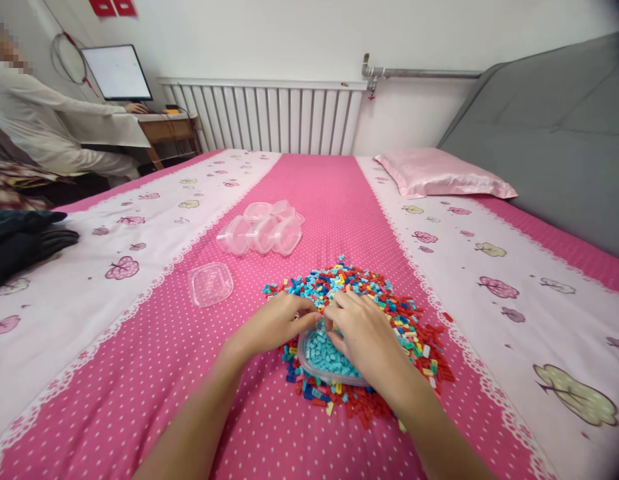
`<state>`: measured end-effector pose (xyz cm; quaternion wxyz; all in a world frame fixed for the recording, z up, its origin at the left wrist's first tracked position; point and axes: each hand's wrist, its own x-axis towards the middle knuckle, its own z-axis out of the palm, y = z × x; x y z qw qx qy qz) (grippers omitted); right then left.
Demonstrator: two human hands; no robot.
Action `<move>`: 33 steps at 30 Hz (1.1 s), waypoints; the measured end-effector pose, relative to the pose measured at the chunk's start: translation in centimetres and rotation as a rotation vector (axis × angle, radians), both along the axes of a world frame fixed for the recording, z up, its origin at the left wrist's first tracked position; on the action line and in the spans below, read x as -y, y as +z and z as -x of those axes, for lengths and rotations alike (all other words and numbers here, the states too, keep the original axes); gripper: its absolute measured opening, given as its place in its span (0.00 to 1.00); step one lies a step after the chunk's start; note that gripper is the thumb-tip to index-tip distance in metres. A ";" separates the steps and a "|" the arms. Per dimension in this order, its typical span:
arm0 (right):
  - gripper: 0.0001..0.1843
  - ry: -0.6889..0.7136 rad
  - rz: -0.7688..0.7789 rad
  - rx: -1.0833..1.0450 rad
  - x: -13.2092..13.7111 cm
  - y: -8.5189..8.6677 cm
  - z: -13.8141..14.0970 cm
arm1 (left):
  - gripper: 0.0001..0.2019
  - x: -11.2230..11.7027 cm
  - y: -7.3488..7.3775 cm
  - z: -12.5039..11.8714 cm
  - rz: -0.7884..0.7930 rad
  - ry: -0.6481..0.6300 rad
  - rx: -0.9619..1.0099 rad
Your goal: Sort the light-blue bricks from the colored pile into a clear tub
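A clear plastic container [334,377] full of light blue toy bricks [323,352] sits in a spread-out pile of small bricks [412,320] in red, blue, yellow, white and other colours. Over the container's far left edge, my left hand [282,321] has its thumb and fingers drawn together in a pinch. Close beside it, my right hand [362,327] curls its fingers downward above the container and covers its right part. The fingertips of both hands nearly meet. Whatever small piece they may hold is too hidden to make out.
Several clear empty containers [263,228] lie grouped farther back on the pink bedspread [317,180], with a clear lid [211,285] nearer. A pink pillow [439,173] rests at the right, dark gloves [32,240] at the left. A person [54,113] sits by a monitor [118,72].
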<state>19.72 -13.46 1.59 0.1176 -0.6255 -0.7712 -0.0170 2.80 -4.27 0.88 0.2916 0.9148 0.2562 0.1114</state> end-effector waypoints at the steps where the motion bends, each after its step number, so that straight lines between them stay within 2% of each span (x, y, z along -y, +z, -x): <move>1: 0.04 0.001 -0.001 0.000 0.0 0.0 0.1 | 0.16 0.0 0.0 0.0 -0.005 0.003 -0.005; 8: 0.05 0.037 0.029 0.025 0.1 0.5 0.0 | 0.17 0.0 0.2 0.0 -0.006 0.012 -0.035; 16: 0.06 0.026 0.137 0.029 0.2 1.3 -0.3 | 0.16 0.0 0.2 0.0 -0.006 0.016 -0.041; 21: 0.05 0.040 0.066 -0.138 0.3 1.3 -1.9 | 0.17 -0.1 0.3 0.2 0.023 0.039 -0.027; 25: 0.05 -0.045 0.011 -0.279 0.1 1.2 -3.9 | 0.12 -0.8 0.4 1.0 -0.001 0.144 0.002; 29: 0.03 -0.004 0.085 -0.372 -0.1 0.8 -4.4 | 0.05 -1.8 0.5 2.3 -0.069 0.221 -0.070; 33: 0.06 0.061 0.162 -0.405 -0.2 0.5 -3.9 | 0.03 -2.0 0.6 3.0 -0.046 0.171 -0.110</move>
